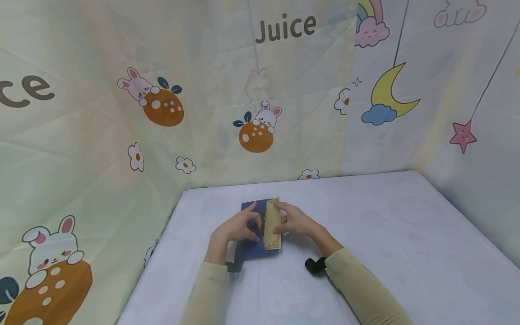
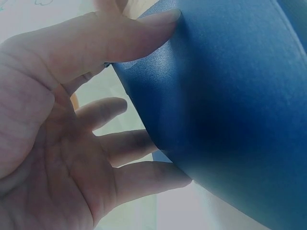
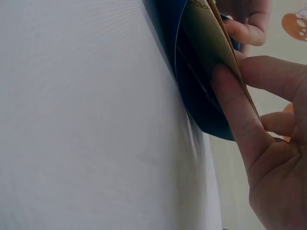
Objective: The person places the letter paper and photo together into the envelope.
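A dark blue paper folder (image 1: 253,251), envelope-like, is held just above or on the white table; the frames do not settle which. My left hand (image 1: 237,227) pinches its left part, thumb on the near face and fingertips behind the edge, as the left wrist view shows. Over its right side stands a narrow cream card (image 1: 272,225) with brown ornaments at its corners. My right hand (image 1: 299,222) pinches this card by its right edge between thumb and fingers. In the right wrist view the blue sheet (image 3: 204,115) bows away from the cream card, leaving a dark gap.
A small black object (image 1: 314,266) sits beside the right wrist, and a grey one (image 1: 234,263) beneath the left wrist. The white table (image 1: 365,216) reaches back to printed curtains (image 1: 211,90) at the rear and sides.
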The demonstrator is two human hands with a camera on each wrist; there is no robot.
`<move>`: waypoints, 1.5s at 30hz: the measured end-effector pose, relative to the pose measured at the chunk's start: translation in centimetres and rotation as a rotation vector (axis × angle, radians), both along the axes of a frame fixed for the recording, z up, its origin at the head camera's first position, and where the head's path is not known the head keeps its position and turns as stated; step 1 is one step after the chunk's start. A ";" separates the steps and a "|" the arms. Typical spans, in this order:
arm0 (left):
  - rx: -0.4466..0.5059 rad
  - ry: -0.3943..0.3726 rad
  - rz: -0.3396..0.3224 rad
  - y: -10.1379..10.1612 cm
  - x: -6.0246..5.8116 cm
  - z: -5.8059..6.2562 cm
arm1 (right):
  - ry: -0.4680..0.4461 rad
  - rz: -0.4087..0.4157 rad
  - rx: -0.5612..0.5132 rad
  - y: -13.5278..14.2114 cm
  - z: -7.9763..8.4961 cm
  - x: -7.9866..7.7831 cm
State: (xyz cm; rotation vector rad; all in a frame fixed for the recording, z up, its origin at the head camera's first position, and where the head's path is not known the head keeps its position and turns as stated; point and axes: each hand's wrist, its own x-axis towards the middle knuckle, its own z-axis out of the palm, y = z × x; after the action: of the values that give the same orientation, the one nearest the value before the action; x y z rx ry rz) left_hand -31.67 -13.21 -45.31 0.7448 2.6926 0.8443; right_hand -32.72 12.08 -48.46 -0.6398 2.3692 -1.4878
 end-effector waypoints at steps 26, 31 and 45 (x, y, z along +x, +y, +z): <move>-0.011 -0.001 0.006 -0.1 -0.3 -0.4 | 0.042 0.055 -0.027 -0.8 -0.4 0.5; -0.005 0.005 0.001 -0.1 -0.3 -0.3 | 0.034 0.060 -0.021 -1.0 -0.5 0.4; -0.008 -0.004 0.000 -0.2 -0.4 -0.5 | 0.032 0.075 0.026 -1.4 -0.3 0.7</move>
State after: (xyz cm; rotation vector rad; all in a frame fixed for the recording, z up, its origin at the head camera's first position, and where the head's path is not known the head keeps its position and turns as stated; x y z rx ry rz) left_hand -32.12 -13.42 -45.79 0.7406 2.6908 0.8333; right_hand -31.99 10.72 -48.72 -0.7437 2.3567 -1.4241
